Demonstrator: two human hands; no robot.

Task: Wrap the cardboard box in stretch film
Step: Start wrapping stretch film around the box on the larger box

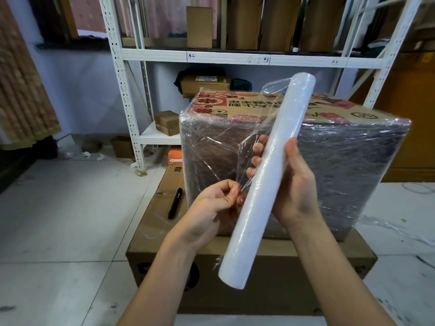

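The loose film edge point(244, 161) is pinched between thumb and fingers of the left hand point(211, 203). The stretch film roll point(266, 182) is gripped mid-length by the right hand point(294, 184). Behind, the partly wrapped cardboard box point(329, 147) is set on a flat carton point(235, 274), beside a black marker point(175, 203).

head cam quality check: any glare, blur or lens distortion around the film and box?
Head view: wide-angle bowing bends the shelf uprights at the edges; specular glints on the stretch film over the cardboard box blur its side print; the roll is near blown-out white; both hands sharp, left hand pinching film, right hand holding the roll.
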